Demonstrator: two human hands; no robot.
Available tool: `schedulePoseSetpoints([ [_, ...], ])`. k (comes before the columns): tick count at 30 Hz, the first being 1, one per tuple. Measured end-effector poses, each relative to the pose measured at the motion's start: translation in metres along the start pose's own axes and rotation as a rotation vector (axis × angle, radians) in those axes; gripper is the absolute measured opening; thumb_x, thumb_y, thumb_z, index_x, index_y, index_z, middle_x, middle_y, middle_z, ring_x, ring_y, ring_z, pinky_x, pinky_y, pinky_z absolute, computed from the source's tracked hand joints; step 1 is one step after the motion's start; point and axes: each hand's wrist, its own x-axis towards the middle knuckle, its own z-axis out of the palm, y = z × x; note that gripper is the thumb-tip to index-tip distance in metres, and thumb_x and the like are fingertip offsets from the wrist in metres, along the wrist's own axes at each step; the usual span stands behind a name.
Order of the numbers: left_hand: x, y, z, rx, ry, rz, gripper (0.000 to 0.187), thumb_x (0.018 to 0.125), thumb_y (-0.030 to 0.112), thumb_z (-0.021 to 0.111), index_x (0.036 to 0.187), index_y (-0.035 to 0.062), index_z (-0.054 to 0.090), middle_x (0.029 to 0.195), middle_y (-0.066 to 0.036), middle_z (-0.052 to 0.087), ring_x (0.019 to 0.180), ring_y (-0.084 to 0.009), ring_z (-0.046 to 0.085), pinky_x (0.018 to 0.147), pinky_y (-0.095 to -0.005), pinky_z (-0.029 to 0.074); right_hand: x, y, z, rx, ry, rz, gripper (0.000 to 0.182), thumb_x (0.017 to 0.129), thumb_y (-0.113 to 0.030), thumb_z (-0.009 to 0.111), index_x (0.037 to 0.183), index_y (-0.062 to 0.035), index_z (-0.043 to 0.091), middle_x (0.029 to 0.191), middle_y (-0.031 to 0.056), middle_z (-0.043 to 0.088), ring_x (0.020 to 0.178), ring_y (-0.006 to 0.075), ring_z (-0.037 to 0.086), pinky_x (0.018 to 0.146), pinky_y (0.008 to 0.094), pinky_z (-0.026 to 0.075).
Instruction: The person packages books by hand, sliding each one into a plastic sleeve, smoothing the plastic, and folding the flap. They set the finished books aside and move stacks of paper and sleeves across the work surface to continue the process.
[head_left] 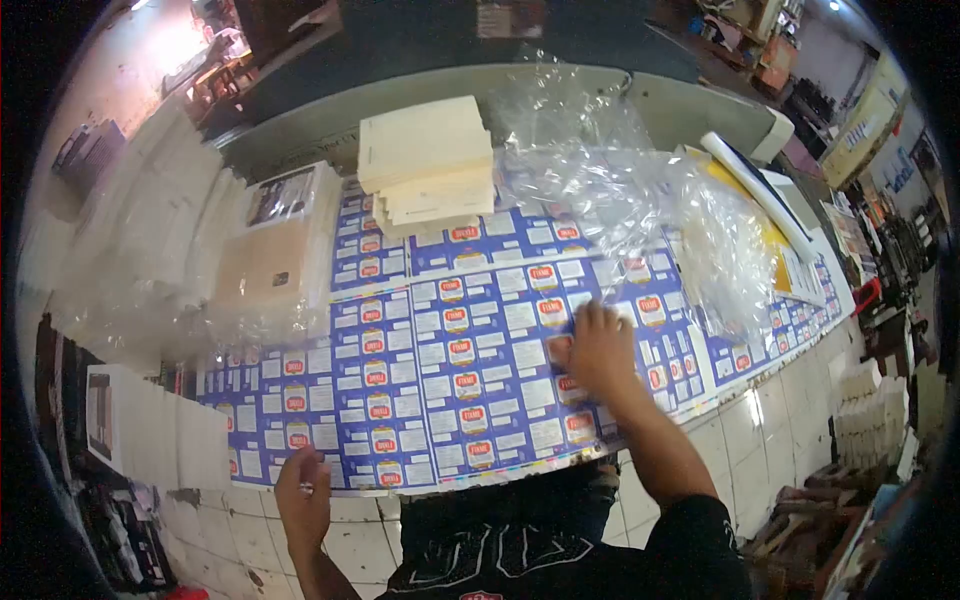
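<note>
Blue printed sheets (435, 330) with red and white labels cover the table. Over their right-centre part is my right hand (597, 350), its fingers bent down at the sheets; whether it pinches anything is not clear. At the front left edge of the sheets is my left hand (303, 482), fingers curled, with any held item too small to make out. Beyond the hands, a stack of cream paper booklets (425, 160) rests on the sheets. Crumpled clear plastic (585, 170) lies to the right of that stack, behind my right hand.
Plastic-wrapped stacks (270, 250) fill the left side of the table. A white stack (155, 425) stands at the front left. A white roll (757, 195) and yellow sheets (770, 235) lie at the right. Paper piles (868, 420) stand beyond the right edge.
</note>
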Motion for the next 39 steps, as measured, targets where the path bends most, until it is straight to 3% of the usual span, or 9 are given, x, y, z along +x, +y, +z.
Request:
schedulePoseSetpoints([
  [7, 0.022, 0.081, 0.081, 0.151, -0.405, 0.55, 0.047, 0.082, 0.021, 0.074, 0.123, 0.003, 0.058, 0.127, -0.021, 0.056, 0.118, -0.0369, 0.053, 0.097, -0.0437, 0.044, -0.114, -0.056, -0.065, 0.645, -0.198, -0.451, 0.057, 0.08, -0.038, 0.072, 0.122, -0.002, 0.057, 0.11, 0.0186, 0.064, 0.102, 0.0357, 0.06, 0.092, 0.0474, 0.044],
  [10, 0.015, 0.105, 0.118, 0.279, -0.577, 0.739, 0.06, 0.083, 0.037, 0.072, 0.131, 0.006, 0.054, 0.144, -0.018, 0.043, 0.134, -0.0362, 0.04, 0.11, -0.0478, 0.03, -0.104, -0.031, -0.068, 0.586, 0.06, -0.078, 0.057, 0.078, -0.023, 0.077, 0.123, 0.0004, 0.052, 0.12, 0.0249, 0.055, 0.113, 0.0425, 0.052, 0.096, 0.0475, 0.042],
  [13, 0.008, 0.114, 0.157, 0.335, -0.568, 0.929, 0.068, 0.085, 0.049, 0.067, 0.135, 0.0057, 0.051, 0.147, -0.018, 0.037, 0.138, -0.0367, 0.032, 0.112, -0.0528, 0.025, -0.082, 0.018, -0.047, 0.458, 0.445, 0.217, 0.095, 0.064, -0.022, 0.088, 0.137, 0.004, 0.034, 0.137, 0.0302, 0.041, 0.129, 0.0436, 0.039, 0.108, 0.0492, 0.033],
  [15, 0.002, 0.111, 0.183, 0.379, -0.58, 0.932, 0.07, 0.086, 0.054, 0.061, 0.136, 0.0065, 0.05, 0.148, -0.017, 0.037, 0.14, -0.036, 0.03, 0.113, -0.0544, 0.021, -0.059, 0.038, -0.04, 0.593, 0.398, 0.197, 0.099, 0.063, -0.028, 0.088, 0.141, 0.0023, 0.035, 0.144, 0.0301, 0.036, 0.137, 0.0439, 0.03, 0.113, 0.0484, 0.027],
  [20, 0.007, 0.096, 0.175, 0.451, -0.642, 0.902, 0.073, 0.089, 0.063, 0.05, 0.137, 0.007, 0.049, 0.151, -0.015, 0.035, 0.142, -0.0337, 0.026, 0.115, -0.0569, 0.013, -0.034, 0.065, -0.032, 0.894, -0.251, 0.228, 0.053, 0.076, -0.021, 0.08, 0.118, -0.001, 0.055, 0.117, 0.0158, 0.063, 0.11, 0.0303, 0.058, 0.096, 0.0373, 0.043],
  [26, 0.008, 0.09, 0.159, 0.348, -0.561, 0.813, 0.064, 0.088, 0.05, 0.06, 0.133, 0.0049, 0.054, 0.143, -0.015, 0.043, 0.133, -0.0314, 0.038, 0.108, -0.0522, 0.023, -0.046, 0.045, -0.01, 0.694, 0.4, 0.0, 0.016, 0.086, -0.017, 0.069, 0.094, -0.0039, 0.064, 0.097, 0.0119, 0.068, 0.11, 0.0281, 0.06, 0.104, 0.0422, 0.037],
  [29, 0.01, 0.1, 0.162, 0.337, -0.578, 0.73, 0.056, 0.089, 0.043, 0.062, 0.13, 0.0061, 0.057, 0.143, -0.015, 0.042, 0.134, -0.0309, 0.037, 0.109, -0.0491, 0.022, -0.053, 0.04, -0.031, 0.78, -0.024, -0.043, 0.019, 0.086, -0.017, 0.069, 0.096, -0.0026, 0.063, 0.103, 0.0133, 0.068, 0.116, 0.0318, 0.058, 0.111, 0.0464, 0.03],
  [34, 0.022, 0.099, 0.161, 0.142, -0.526, 0.628, 0.052, 0.09, 0.044, 0.062, 0.123, 0.0041, 0.062, 0.14, -0.014, 0.046, 0.132, -0.03, 0.039, 0.108, -0.0475, 0.023, -0.079, 0.009, -0.074, 1.172, -0.069, -0.118, 0.015, 0.09, -0.014, 0.066, 0.096, 0.0, 0.063, 0.099, 0.0146, 0.069, 0.103, 0.0254, 0.065, 0.09, 0.0352, 0.047],
  [39, 0.013, 0.097, 0.171, 0.188, -0.499, 0.737, 0.053, 0.088, 0.042, 0.064, 0.127, 0.0062, 0.058, 0.14, -0.015, 0.048, 0.133, -0.0307, 0.04, 0.109, -0.0486, 0.022, -0.037, -0.005, -0.056, 0.557, 0.555, -0.039, 0.024, 0.085, -0.014, 0.069, 0.103, 0.001, 0.063, 0.116, 0.0145, 0.064, 0.119, 0.0292, 0.055, 0.102, 0.0459, 0.039],
])
